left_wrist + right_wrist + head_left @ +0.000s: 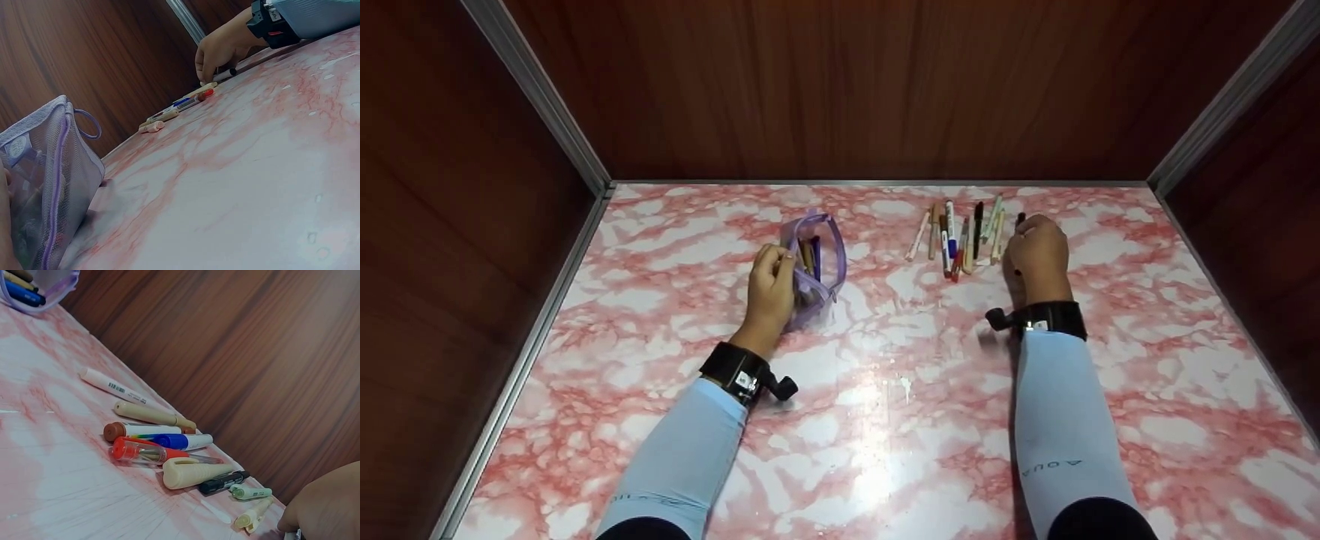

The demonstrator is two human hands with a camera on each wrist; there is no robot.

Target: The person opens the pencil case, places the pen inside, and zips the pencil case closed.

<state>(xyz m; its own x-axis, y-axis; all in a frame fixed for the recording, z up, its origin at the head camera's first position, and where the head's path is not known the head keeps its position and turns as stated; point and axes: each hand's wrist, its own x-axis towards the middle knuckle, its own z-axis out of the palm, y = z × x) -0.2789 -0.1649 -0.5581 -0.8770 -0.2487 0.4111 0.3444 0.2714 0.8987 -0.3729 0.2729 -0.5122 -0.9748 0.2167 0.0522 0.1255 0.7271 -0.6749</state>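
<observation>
My left hand (771, 289) grips the near-left side of a purple mesh pencil pouch (841, 259), whose zipped mouth gapes. Several pens (816, 256) stand inside it, a blue one among them. On the right, my right hand (1041, 255) pinches a marker (226, 75) with a pale barrel and black end; fingers cover much of it. Left of that hand lies a row of pens: a blue-capped marker (173, 441), a red-capped pen (126, 450), a cream pen (188, 475), a black marker (225, 482) and a pale yellow pen (253, 514).
More of the row shows in the right wrist view: a pinkish white pen (115, 388), a beige pen (147, 413) and a brown-capped marker (115, 431). The red-and-white marbled table (885, 420) is bounded by dark wood panels (840, 90) at the back and sides.
</observation>
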